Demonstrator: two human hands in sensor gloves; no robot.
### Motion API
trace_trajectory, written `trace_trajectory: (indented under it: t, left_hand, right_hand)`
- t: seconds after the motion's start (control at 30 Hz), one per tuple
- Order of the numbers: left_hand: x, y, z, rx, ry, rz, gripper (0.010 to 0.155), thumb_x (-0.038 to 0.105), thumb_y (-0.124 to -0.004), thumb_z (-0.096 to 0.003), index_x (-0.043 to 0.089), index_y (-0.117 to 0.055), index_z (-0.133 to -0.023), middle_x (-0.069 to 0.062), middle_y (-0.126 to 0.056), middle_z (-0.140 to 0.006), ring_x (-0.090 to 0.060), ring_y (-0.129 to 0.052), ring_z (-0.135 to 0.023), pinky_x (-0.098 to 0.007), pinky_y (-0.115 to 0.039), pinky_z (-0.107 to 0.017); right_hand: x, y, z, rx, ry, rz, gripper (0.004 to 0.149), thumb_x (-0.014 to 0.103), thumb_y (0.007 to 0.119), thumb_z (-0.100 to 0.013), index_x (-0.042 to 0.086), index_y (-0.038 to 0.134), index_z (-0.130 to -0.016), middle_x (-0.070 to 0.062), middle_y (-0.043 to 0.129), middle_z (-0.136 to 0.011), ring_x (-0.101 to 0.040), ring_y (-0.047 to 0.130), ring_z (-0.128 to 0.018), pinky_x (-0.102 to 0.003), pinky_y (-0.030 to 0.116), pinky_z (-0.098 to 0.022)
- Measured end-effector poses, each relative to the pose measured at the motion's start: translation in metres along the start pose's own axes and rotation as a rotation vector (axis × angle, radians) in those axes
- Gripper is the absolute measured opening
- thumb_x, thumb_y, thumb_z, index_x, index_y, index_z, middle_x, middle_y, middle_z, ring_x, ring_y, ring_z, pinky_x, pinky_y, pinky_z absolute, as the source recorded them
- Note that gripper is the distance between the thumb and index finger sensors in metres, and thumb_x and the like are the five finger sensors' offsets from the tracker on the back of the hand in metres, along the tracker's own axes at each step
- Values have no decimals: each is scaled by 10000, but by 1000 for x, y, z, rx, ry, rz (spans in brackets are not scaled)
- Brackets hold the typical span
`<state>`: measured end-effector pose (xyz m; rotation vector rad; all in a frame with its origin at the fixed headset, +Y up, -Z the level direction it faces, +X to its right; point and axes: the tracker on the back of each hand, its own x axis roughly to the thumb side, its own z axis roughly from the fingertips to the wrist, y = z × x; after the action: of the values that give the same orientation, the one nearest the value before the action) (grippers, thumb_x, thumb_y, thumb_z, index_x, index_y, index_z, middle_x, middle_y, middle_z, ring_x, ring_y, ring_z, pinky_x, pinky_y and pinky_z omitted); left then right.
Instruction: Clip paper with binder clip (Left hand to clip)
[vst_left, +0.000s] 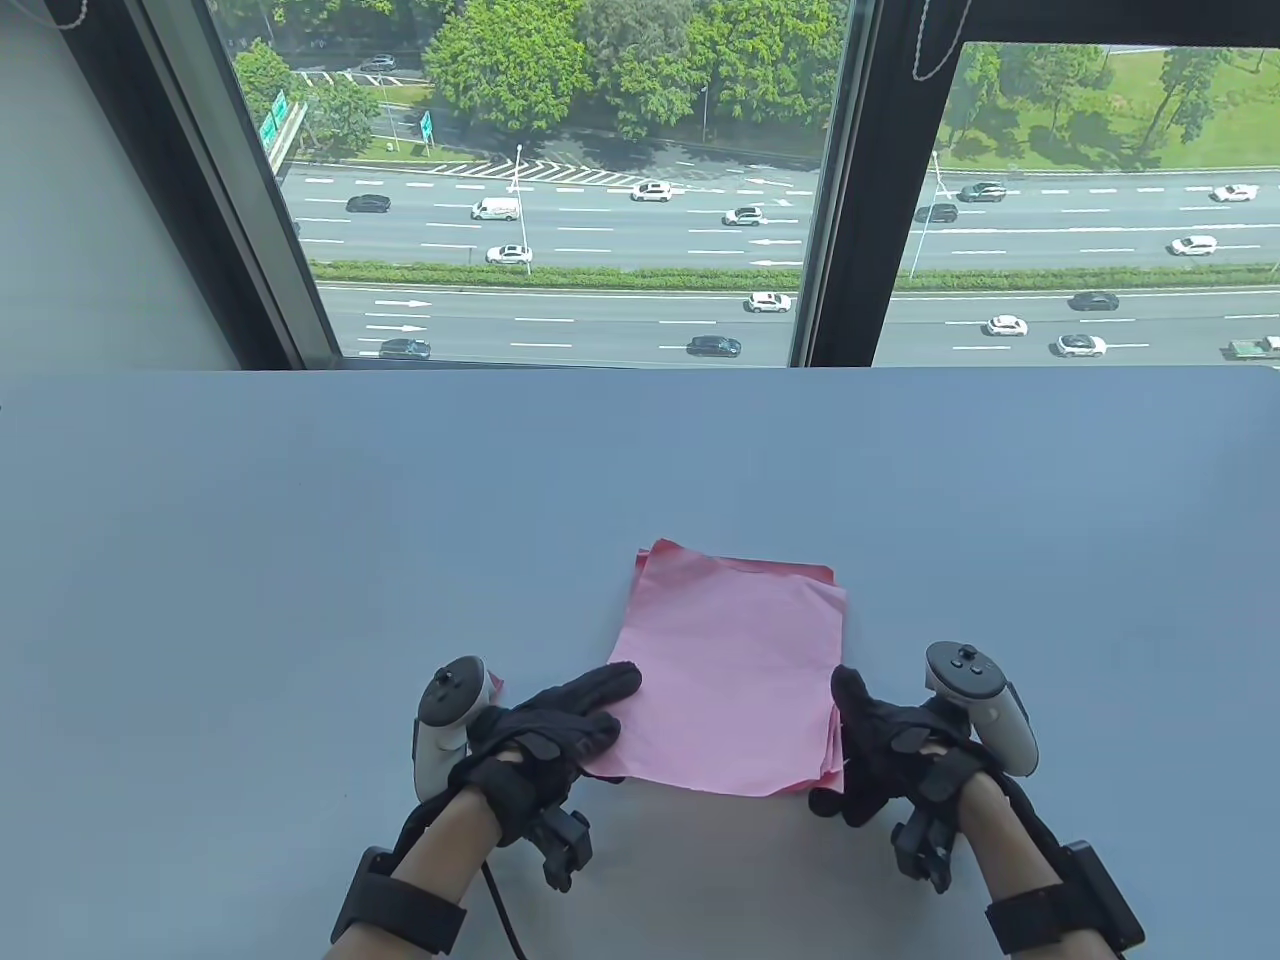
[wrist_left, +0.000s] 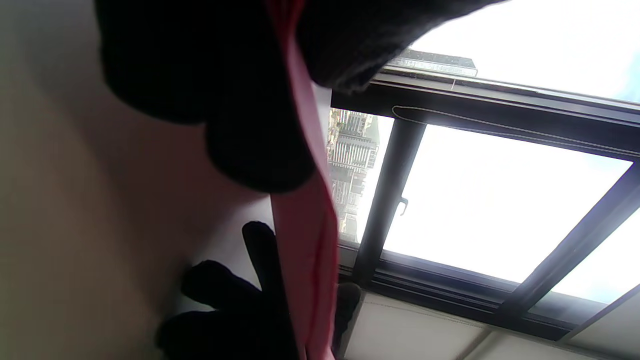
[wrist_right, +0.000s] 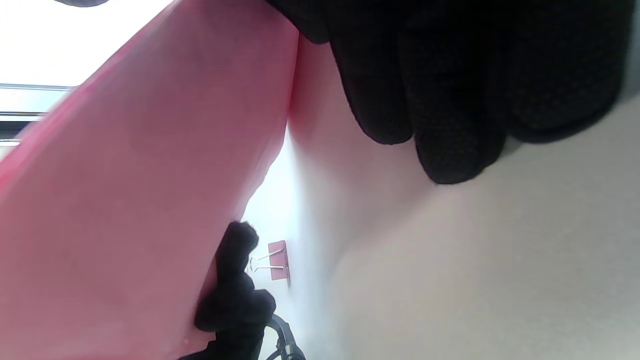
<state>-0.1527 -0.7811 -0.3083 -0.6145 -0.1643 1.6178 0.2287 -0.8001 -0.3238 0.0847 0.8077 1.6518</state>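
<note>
At the near edge of the table (vst_left: 300, 520), we've got the pink paper stack (vst_left: 730, 680) lying roughly flat, sheets slightly fanned at the far corners. The left hand (vst_left: 545, 725) has its fingers laid on top of the stack's left edge, and the left wrist view shows the pink sheets running between gloved fingers, so we read that as a pinch on the paper. The right hand (vst_left: 880, 740) holds the right near edge; the right wrist view shows its fingers (wrist_right: 450, 100) against the underside of the lifted sheets.

Step in hand, as we judge it: squaring and lifting the stack, no clipping yet. The pink binder clip (wrist_right: 272, 262) sits on the table just left of the left hand, untouched, wire handles visible.

Next move calls for the right hand to hold the stack alone so the left can let go, reach the clip, and squeeze its handles open.

Hard to see: the clip is nearly hidden behind the left tracker in the table view; sheet count can't be told; thumbs are hidden under the paper.
</note>
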Motion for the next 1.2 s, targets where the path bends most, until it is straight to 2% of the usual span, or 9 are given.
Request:
trace_trajectory:
  t: [0.2, 0.23, 0.33, 0.4, 0.53, 0.63, 0.77, 1.07, 1.2]
  left_hand:
    - [-1, -5, -2, -97, 37, -106, 615, 216, -778, -435, 118, -672, -1033, -158, -827, -960, -173, -1070, -498, -457, -867, -462]
    - [-1, -6, -2, -102, 41, -119, 614, 218, -777, -436, 121, -672, -1034, -156, -827, -961, -175, -1069, -501, -459, -866, -461]
    - [-2, -7, -3, -102, 51, -159, 613, 220, -773, -444, 136, -664, -1041, -155, -812, -977, -200, -1057, -520, -473, -849, -474]
    - [-3, -7, -3, -112, 67, -220, 616, 245, -767, -456, 182, -648, -1057, -145, -781, -1006, -213, -1035, -589, -481, -828, -506]
    - [3, -6, 0, -46, 98, -409, 690, 292, -781, -470, 224, -523, -1107, -189, -569, -1108, -365, -850, -829, -522, -745, -559]
    - [11, 0, 4, 56, 75, -591, 725, 322, -791, -471, 194, -477, -1111, -188, -522, -1121, -383, -775, -891, -534, -719, -578]
    - [18, 4, 7, 145, -7, -589, 763, 355, -812, -465, 165, -450, -1110, -179, -534, -1120, -409, -708, -930, -546, -690, -598]
    - [21, 2, 8, 170, -121, -578, 1005, 524, -889, -421, 139, -267, -1110, -188, -383, -1150, -442, -560, -999, -589, -598, -653]
    - [21, 4, 8, 175, -148, -573, 1046, 566, -898, -401, 159, -248, -1113, -188, -373, -1157, -460, -512, -1017, -608, -564, -669]
  right_hand:
    - [5, -6, 1, -115, -109, -11, 827, 691, 706, -460, 173, 538, -1082, -159, 895, -873, -433, 1002, -579, -510, 855, -346]
    - [7, -6, 1, -118, -138, -19, 760, 615, 757, -475, 167, 582, -1064, -143, 917, -853, -422, 1010, -573, -508, 855, -345]
    - [12, -7, 4, -159, -177, -24, 626, 463, 801, -487, 176, 665, -1026, -117, 961, -804, -383, 1035, -545, -487, 865, -340]
    - [15, -8, 6, -184, -190, -21, 566, 412, 795, -489, 177, 715, -997, -108, 980, -775, -360, 1047, -528, -471, 871, -336]
    - [22, -10, 11, -260, -251, -22, 516, 369, 788, -487, 172, 774, -963, -129, 991, -750, -348, 1057, -500, -463, 875, -323]
    - [26, -11, 15, -281, -304, -13, 506, 368, 788, -481, 182, 793, -952, -136, 997, -741, -344, 1061, -491, -457, 877, -322]
    - [31, -5, 16, -223, -407, -34, 504, 360, 794, -475, 198, 800, -952, -147, 988, -756, -361, 1050, -511, -471, 866, -340]
    - [43, 11, 21, -151, -459, 50, 499, 342, 799, -468, 208, 809, -948, -149, 982, -768, -373, 1040, -530, -490, 854, -361]
    - [48, 18, 25, -111, -492, 55, 496, 338, 799, -465, 217, 813, -947, -143, 980, -775, -378, 1035, -542, -501, 846, -376]
